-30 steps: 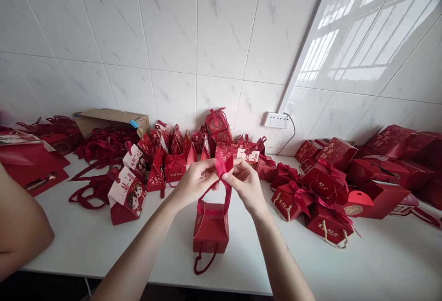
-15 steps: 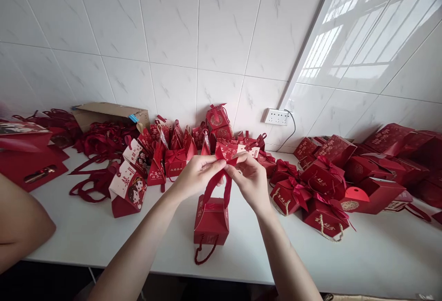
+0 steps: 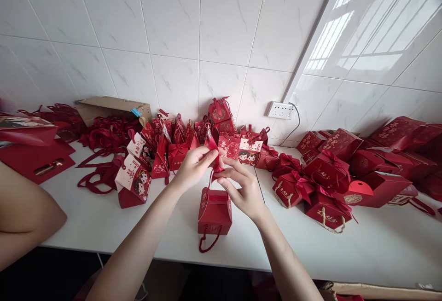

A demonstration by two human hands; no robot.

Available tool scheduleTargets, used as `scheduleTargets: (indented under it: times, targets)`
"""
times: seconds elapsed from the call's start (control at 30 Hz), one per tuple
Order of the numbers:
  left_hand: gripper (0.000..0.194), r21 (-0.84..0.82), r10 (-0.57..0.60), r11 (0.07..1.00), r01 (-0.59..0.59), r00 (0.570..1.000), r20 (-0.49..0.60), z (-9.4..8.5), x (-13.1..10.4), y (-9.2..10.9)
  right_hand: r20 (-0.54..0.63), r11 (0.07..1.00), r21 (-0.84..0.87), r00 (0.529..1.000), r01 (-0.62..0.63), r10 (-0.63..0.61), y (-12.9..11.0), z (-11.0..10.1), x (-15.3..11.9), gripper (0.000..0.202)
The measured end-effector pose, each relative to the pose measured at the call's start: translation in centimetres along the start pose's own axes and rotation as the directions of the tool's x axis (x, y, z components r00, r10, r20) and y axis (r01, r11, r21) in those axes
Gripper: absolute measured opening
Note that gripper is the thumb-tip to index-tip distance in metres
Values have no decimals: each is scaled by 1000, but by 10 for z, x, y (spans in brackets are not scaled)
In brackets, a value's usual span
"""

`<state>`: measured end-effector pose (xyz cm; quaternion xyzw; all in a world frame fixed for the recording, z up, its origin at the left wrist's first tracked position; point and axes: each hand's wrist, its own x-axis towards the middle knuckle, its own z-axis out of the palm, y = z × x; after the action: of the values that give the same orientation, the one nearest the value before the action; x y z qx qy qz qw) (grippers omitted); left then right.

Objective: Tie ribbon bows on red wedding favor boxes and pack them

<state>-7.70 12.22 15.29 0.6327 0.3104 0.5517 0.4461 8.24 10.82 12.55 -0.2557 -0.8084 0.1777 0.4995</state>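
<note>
A dark red ribbon (image 3: 214,148) is pinched between the thumb and fingers of my left hand (image 3: 196,166). My right hand (image 3: 243,188) has its fingers bent around the ribbon's gathered lower part, thumb and fingertips close to it. Just below both hands, a small red gift box (image 3: 214,218) stands upright on the white table, with a red cord handle (image 3: 210,247) hanging down its front. A thin strand of ribbon runs down from my hands toward the box top. The fingertips of my right hand partly cover the ribbon.
Finished-looking red boxes with bows (image 3: 326,172) cluster at the right. Small printed boxes (image 3: 134,181) stand at the left and centre back. A cardboard box (image 3: 113,107) of red ribbons sits behind. Another person's arm (image 3: 27,209) rests at the left edge. A power strip (image 3: 279,110) is on the wall.
The ribbon, earlier a loop with two hanging lengths between both hands, is now gathered and twisted. My right hand has moved down and left, its fingers lower on the ribbon.
</note>
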Motion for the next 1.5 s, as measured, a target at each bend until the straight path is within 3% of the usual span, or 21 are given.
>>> scheduleTargets:
  times: [0.17, 0.3, 0.47, 0.63, 0.77, 0.87, 0.97, 1.07, 1.13, 1.2, 1.33, 1.43, 1.5]
  targets:
    - [36, 180, 124, 975, -133, 990, 64, 0, -3, 4, -139, 997, -74, 990, -24, 13, -1, 2, 2, 11]
    - [33, 213, 162, 960, -182, 981, 111, 0, -6, 5, -170, 995, -95, 985, -21, 5, 3, 6, 0, 13]
    - [30, 217, 184, 949, -227, 962, 204, 0, -10, 5, -271, 989, -67, 956, -133, 110, 7, 8, -1, 20]
    - [23, 273, 277, 898, -344, 926, 255, 1, -16, 1, -171, 964, -188, 973, -190, 159, 5, 7, 0, 16]
    - [23, 263, 395, 854, -448, 889, 230, 0, -17, -8, -61, 959, 90, 959, -269, 275, 2, 7, -5, 24]
    - [20, 281, 482, 799, -531, 846, 229, 1, -18, -11, -5, 873, 398, 951, -283, 310, -2, 4, -8, 28]
    - [18, 300, 548, 740, -602, 798, 251, 3, -18, -10, -27, 778, 561, 933, -283, 360, -7, 1, -8, 25]
    - [18, 304, 565, 727, -616, 788, 245, 7, -18, -9, -101, 739, 620, 908, -262, 407, -10, 1, -5, 15]
    - [19, 276, 545, 759, -589, 808, 226, 8, -18, -7, -128, 729, 634, 896, -256, 426, -9, 1, -4, 15]
    - [22, 207, 471, 839, -503, 863, 183, 9, -19, -6, -177, 724, 643, 871, -250, 459, -5, 2, -4, 19]
    - [23, 12, 278, 961, -278, 961, -10, 4, -24, -14, -331, 694, 680, 748, -234, 576, 9, 0, -12, 27]
    - [18, -139, 110, 981, -138, 975, -191, -2, -31, -27, -397, 665, 712, 651, -225, 646, 18, -2, -24, 27]
    - [19, -245, -2, 966, -86, 942, -336, -5, -38, -37, -440, 658, 722, 592, -214, 675, 20, -4, -36, 26]
